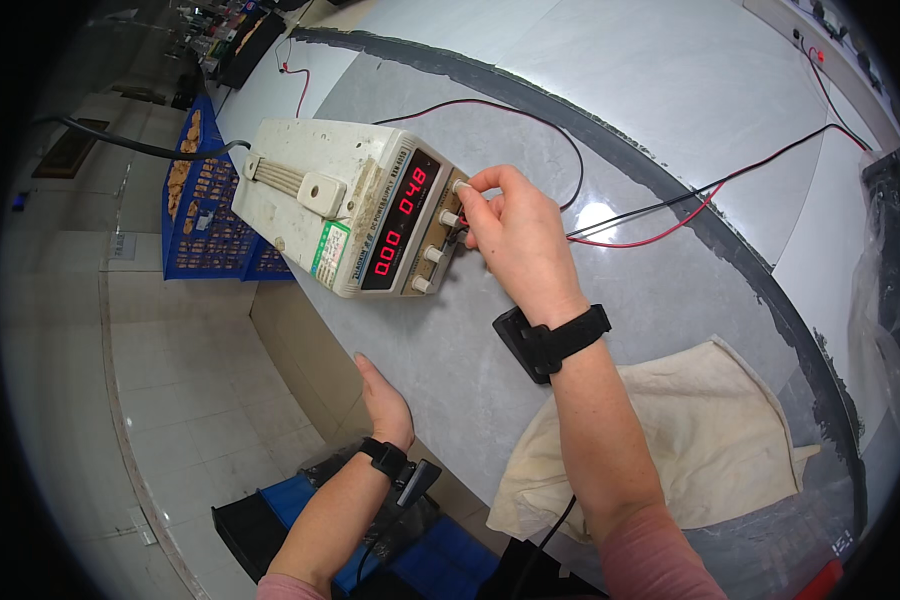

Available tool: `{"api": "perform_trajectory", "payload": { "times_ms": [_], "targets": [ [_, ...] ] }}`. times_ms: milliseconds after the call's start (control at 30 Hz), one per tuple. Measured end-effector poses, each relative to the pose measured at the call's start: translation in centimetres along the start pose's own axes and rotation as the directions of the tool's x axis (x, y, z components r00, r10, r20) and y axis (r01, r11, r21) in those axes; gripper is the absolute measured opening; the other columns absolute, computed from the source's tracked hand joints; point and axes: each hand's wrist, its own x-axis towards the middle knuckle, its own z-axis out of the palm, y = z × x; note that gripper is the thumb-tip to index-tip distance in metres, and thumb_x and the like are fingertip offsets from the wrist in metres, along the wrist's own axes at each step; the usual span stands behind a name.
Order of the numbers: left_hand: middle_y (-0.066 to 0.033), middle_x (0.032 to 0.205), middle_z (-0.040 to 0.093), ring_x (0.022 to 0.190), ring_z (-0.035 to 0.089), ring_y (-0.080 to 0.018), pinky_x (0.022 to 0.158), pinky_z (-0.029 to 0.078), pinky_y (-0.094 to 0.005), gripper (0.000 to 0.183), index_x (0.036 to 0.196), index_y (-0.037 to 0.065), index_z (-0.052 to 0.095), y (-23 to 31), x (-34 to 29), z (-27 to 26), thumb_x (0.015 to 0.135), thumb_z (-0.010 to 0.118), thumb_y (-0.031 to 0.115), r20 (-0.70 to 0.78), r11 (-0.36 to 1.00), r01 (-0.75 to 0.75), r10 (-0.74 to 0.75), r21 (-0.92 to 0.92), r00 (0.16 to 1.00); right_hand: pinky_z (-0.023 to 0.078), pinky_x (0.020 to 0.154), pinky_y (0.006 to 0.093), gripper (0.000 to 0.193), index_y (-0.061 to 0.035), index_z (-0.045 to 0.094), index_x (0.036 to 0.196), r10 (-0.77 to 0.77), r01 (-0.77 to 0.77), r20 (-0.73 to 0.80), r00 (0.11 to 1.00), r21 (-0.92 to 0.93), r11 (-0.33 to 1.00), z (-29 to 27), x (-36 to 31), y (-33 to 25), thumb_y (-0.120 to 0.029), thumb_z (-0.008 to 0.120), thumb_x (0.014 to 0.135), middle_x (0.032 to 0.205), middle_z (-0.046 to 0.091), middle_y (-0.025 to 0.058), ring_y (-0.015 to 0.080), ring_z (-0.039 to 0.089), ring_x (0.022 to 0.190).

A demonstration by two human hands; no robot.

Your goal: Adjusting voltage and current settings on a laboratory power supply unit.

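A beige bench power supply (305, 150) with a carrying handle (295, 183) and a lit red digit display (400, 220) stands at an angle on the grey tabletop. Thumb and index finger of my right hand (520, 235) pinch the uppermost white knob (460, 187) on its front panel. More white knobs (433, 254) line the panel below. My left hand (386, 405) is at the table's near edge, holding nothing visible, with a finger or thumb stretched out. Its other fingers are mostly hidden. Both wrists wear black straps with small devices.
Red and black leads (635, 243) run across the table to a power strip (820, 50) at far right. A cream cloth (690, 430) lies under my right forearm. Blue baskets (205, 220) with small brown pieces stand left. A black cable (155, 152) leaves the supply's rear.
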Motion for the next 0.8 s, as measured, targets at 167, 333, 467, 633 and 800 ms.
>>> {"api": "perform_trajectory", "payload": {
  "times_ms": [167,333,467,633,800],
  "targets": [
    [-0.0226,0.154,0.033,0.142,0.032,-0.0298,0.117,0.023,-0.0331,0.091,0.145,-0.013,0.03,-0.11,0.08,-0.01,0.099,0.027,0.066,-0.002,1.0,0.01,-0.01,0.014,1.0,0.045,0.049,0.0288,0.021,-0.0006,0.062,0.1,0.07,-0.07,0.021,0.997,0.032,0.997,0.04,-0.02,0.09,-0.021,0.058,0.096,0.062,0.064,0.0045,0.0119,0.058,0.052],
    [-0.023,0.153,0.033,0.142,0.032,-0.0299,0.116,0.023,-0.0331,0.091,0.145,-0.013,0.03,-0.27,0.28,-0.07,0.099,0.026,0.066,0.002,1.0,-0.001,0.001,-0.006,1.0,0.045,0.048,0.0287,0.021,-0.0008,0.062,0.099,0.049,-0.049,0.015,0.999,0.024,0.998,0.16,-0.05,0.2,-0.021,0.058,0.096,0.062,0.063,0.0043,0.0116,0.058,0.051],
    [-0.0231,0.153,0.034,0.142,0.032,-0.0301,0.116,0.023,-0.0331,0.091,0.145,-0.013,0.03,-0.12,0.07,0.03,0.099,0.026,0.066,-0.005,1.0,-0.007,0.007,-0.003,1.0,0.044,0.048,0.0287,0.021,-0.001,0.063,0.098,0.057,-0.057,0.014,0.998,0.023,0.998,0.13,-0.04,0.14,-0.021,0.059,0.096,0.061,0.063,0.0044,0.0117,0.057,0.05],
    [-0.023,0.154,0.031,0.143,0.03,-0.03,0.117,0.022,-0.0334,0.092,0.146,-0.013,0.028,-0.35,0.3,-0.17,0.099,0.026,0.066,0.01,1.0,-0.022,0.022,-0.015,1.0,0.044,0.047,0.0286,0.021,-0.0009,0.063,0.098,0.062,-0.062,0.018,0.998,0.025,0.998,0.14,-0.04,-0.15,-0.021,0.058,0.096,0.061,0.063,0.0044,0.0116,0.056,0.049],
    [-0.0228,0.155,0.03,0.144,0.029,-0.0299,0.117,0.022,-0.0337,0.092,0.146,-0.013,0.028,0.26,-0.22,0.02,0.099,0.026,0.066,0.007,1.0,0.001,-0.001,-0.001,1.0,0.044,0.047,0.0286,0.021,-0.001,0.063,0.098,0.063,-0.063,0.014,0.998,0.026,0.998,0.01,-0.08,-0.27,-0.021,0.058,0.096,0.061,0.063,0.0042,0.0114,0.056,0.049]
  ]
}}
